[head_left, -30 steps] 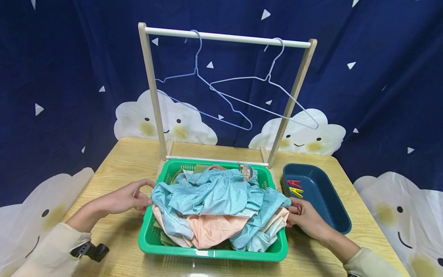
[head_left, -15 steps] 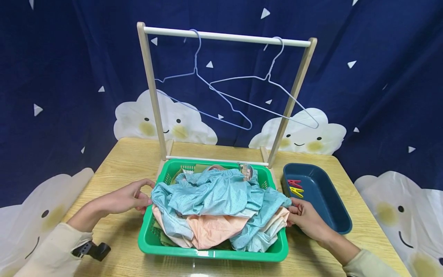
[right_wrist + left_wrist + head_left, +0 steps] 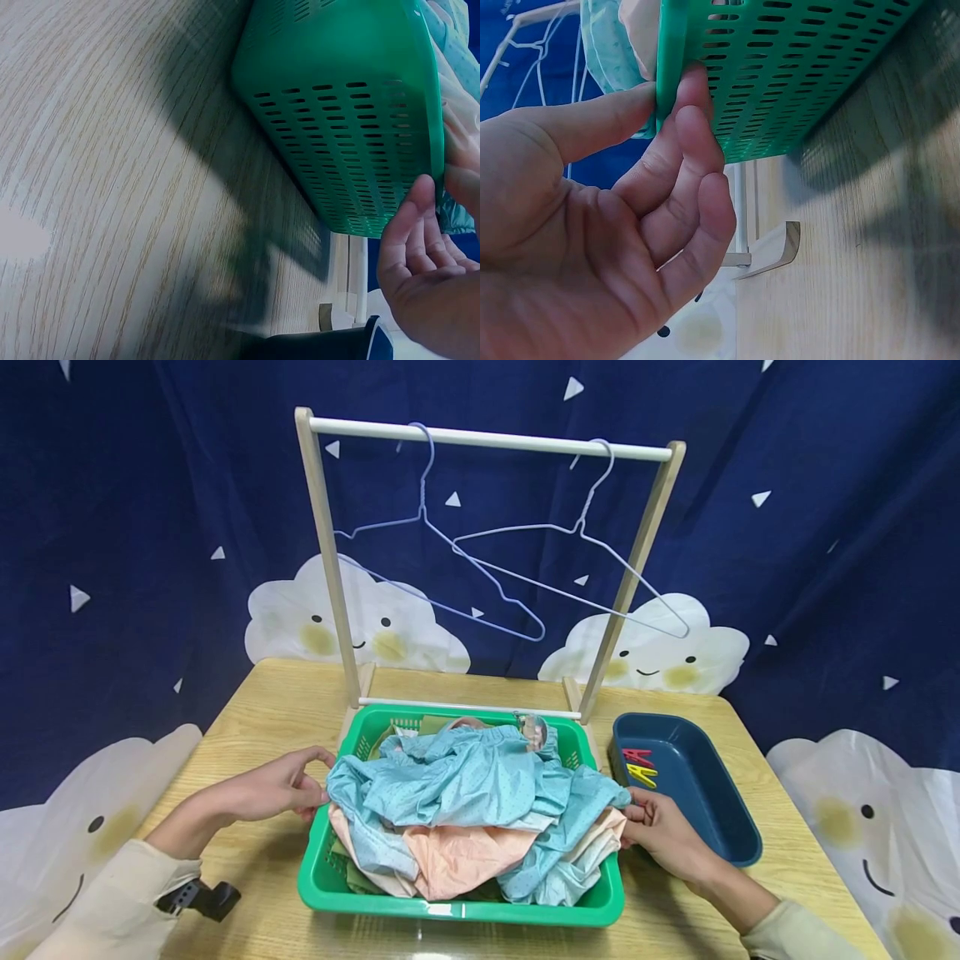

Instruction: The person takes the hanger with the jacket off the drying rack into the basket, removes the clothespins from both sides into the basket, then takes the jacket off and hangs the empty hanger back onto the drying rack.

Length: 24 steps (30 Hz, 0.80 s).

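A green plastic basket (image 3: 465, 910) full of crumpled clothes stands on the table in front of the rack. On top lies a light blue dotted garment (image 3: 480, 777) with a gathered waistband; below it shows a peach cloth (image 3: 468, 860). My left hand (image 3: 273, 785) pinches the basket's left rim, thumb on the inner side and fingers outside against the slotted wall, as the left wrist view shows. At the opposite side my right hand (image 3: 663, 831) grips the right rim, its fingertips (image 3: 421, 191) on the outer wall and its thumb over the edge.
Behind the basket rises a wooden rack (image 3: 491, 438) with a blue hanger (image 3: 487, 578) and a pale hanger (image 3: 637, 578) on its rail. To the right sits a dark blue tray (image 3: 697, 777) holding a red clothespin (image 3: 637, 757) and a yellow clothespin (image 3: 642, 774).
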Each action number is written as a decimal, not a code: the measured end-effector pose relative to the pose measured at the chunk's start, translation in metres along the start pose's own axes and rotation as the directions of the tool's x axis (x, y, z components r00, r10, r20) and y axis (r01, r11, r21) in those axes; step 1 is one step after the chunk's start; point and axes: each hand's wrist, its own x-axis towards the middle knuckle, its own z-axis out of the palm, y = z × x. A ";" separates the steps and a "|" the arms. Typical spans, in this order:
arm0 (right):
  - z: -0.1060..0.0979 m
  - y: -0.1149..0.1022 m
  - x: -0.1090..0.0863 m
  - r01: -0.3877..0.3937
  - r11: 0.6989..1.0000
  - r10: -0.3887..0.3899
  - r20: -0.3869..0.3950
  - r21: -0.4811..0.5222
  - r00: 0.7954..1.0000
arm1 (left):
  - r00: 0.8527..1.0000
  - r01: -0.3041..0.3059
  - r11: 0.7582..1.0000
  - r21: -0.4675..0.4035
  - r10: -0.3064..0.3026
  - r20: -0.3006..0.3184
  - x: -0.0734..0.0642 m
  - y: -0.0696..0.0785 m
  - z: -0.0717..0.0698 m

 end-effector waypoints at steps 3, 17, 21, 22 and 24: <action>0.000 0.001 0.000 0.002 1.000 -0.002 0.000 0.006 1.000 | 1.000 -0.001 1.000 -0.003 0.001 0.006 0.001 0.000 0.000; 0.003 0.000 -0.001 -0.015 1.000 0.016 -0.037 0.006 0.999 | 1.000 -0.007 1.000 -0.003 0.007 0.008 0.000 0.000 0.000; 0.003 -0.001 -0.001 -0.029 1.000 0.029 -0.060 0.002 0.998 | 1.000 -0.004 1.000 0.004 0.004 0.002 0.000 0.001 0.001; 0.003 -0.001 -0.001 -0.024 1.000 0.024 -0.062 0.000 0.998 | 1.000 -0.003 1.000 0.009 0.003 -0.001 0.000 0.001 0.001; 0.003 -0.001 -0.001 -0.018 1.000 0.018 -0.065 0.002 0.998 | 1.000 -0.003 1.000 0.021 0.003 -0.008 0.000 0.001 0.002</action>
